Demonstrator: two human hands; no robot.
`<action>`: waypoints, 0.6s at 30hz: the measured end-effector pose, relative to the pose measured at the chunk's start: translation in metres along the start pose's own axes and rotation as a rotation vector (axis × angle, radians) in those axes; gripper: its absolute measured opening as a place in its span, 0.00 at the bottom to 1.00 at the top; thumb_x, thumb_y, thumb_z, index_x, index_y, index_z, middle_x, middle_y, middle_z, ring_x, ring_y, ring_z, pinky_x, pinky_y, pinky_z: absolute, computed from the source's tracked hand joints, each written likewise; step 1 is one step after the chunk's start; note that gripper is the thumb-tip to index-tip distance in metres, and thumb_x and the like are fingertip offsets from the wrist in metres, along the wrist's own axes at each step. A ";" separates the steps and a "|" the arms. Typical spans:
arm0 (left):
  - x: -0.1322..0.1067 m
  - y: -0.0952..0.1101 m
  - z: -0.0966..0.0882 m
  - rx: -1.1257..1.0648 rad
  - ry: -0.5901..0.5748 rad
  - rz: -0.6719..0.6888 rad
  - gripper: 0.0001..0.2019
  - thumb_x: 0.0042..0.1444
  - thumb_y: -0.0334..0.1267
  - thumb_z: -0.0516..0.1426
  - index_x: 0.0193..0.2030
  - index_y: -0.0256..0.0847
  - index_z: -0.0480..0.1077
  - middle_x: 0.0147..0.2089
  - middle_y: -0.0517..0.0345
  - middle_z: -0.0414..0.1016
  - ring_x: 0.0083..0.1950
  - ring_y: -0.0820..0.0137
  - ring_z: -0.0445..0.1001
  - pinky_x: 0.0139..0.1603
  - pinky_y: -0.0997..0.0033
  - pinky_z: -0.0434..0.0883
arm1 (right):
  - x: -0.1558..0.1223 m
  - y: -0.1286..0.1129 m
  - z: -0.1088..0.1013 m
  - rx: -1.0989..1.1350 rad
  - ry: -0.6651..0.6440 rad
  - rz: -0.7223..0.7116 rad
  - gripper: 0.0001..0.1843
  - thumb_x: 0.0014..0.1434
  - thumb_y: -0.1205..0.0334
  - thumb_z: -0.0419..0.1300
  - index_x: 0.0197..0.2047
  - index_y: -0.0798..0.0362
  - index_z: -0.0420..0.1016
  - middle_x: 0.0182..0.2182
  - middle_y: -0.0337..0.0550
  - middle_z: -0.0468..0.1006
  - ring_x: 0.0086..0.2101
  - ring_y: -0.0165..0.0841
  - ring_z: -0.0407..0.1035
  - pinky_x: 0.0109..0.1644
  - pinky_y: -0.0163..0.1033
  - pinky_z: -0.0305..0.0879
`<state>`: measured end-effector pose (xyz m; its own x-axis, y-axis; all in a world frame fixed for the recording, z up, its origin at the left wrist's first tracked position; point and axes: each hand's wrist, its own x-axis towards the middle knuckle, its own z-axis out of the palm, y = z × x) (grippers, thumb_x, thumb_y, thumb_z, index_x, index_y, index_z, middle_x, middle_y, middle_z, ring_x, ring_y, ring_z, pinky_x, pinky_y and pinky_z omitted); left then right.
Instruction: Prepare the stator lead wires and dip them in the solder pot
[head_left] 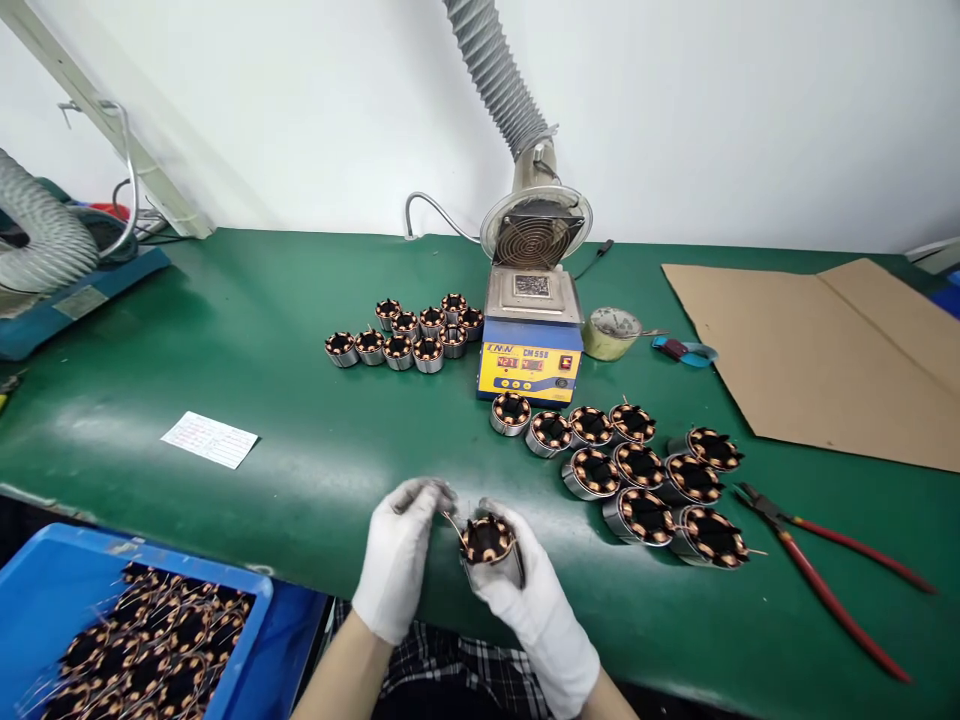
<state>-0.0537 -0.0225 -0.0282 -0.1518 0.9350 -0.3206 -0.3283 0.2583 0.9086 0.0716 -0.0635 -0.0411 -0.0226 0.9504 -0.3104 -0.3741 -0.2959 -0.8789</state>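
Note:
Both my hands wear white gloves, the fingertips of the left one stained grey. In my right hand (532, 600) is a motor stator (489, 540), a metal ring with copper coils and black insulation, held upright over the bench's front edge. My left hand (405, 545) pinches a copper wire end (452, 525) that sticks out from the stator's left side. Beyond and to the right, several similar stators (592, 472) stand on the green bench. A second group of stators (399, 350) sits farther back, left of a yellow and blue solder pot (530, 345).
Red-handled pliers (817, 570) lie open at right. A blue crate (259, 600) of wired stators stands lower left. Also on the bench (300, 530) are a paper slip (210, 440), a round tub (613, 335), a blue strap (694, 352) and cardboard (832, 360). A duct (499, 75) hangs above the pot.

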 end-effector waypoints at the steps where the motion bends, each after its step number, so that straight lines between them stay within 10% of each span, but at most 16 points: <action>1: 0.002 0.001 -0.003 -0.023 0.008 0.026 0.13 0.47 0.46 0.62 0.34 0.39 0.72 0.32 0.59 0.78 0.38 0.71 0.75 0.46 0.71 0.69 | 0.000 0.005 0.001 -0.100 0.062 -0.048 0.28 0.39 0.62 0.69 0.45 0.50 0.70 0.42 0.45 0.75 0.42 0.40 0.69 0.48 0.44 0.66; 6: 0.000 0.001 0.009 0.138 -0.250 -0.159 0.23 0.42 0.49 0.64 0.42 0.37 0.72 0.43 0.48 0.79 0.46 0.62 0.75 0.51 0.63 0.69 | 0.000 0.027 0.009 -0.544 0.183 -0.417 0.21 0.42 0.66 0.65 0.41 0.49 0.68 0.42 0.47 0.74 0.43 0.42 0.69 0.50 0.48 0.64; 14: 0.005 0.007 0.000 -0.127 0.036 -0.085 0.18 0.43 0.51 0.63 0.36 0.40 0.71 0.27 0.60 0.78 0.34 0.69 0.77 0.43 0.69 0.70 | 0.002 0.042 0.008 -0.914 0.294 -0.702 0.17 0.48 0.58 0.65 0.41 0.50 0.66 0.39 0.52 0.74 0.41 0.46 0.70 0.43 0.52 0.68; 18: 0.008 0.019 -0.010 0.179 -0.082 -0.140 0.20 0.34 0.39 0.67 0.37 0.38 0.74 0.37 0.53 0.80 0.41 0.65 0.76 0.46 0.67 0.69 | 0.002 0.041 0.007 -0.880 0.241 -0.689 0.19 0.48 0.59 0.66 0.42 0.49 0.66 0.42 0.52 0.74 0.43 0.47 0.69 0.45 0.53 0.68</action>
<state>-0.0701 -0.0127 -0.0161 -0.0377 0.9019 -0.4302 -0.1696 0.4185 0.8922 0.0502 -0.0726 -0.0752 0.1493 0.9216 0.3584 0.5429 0.2265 -0.8087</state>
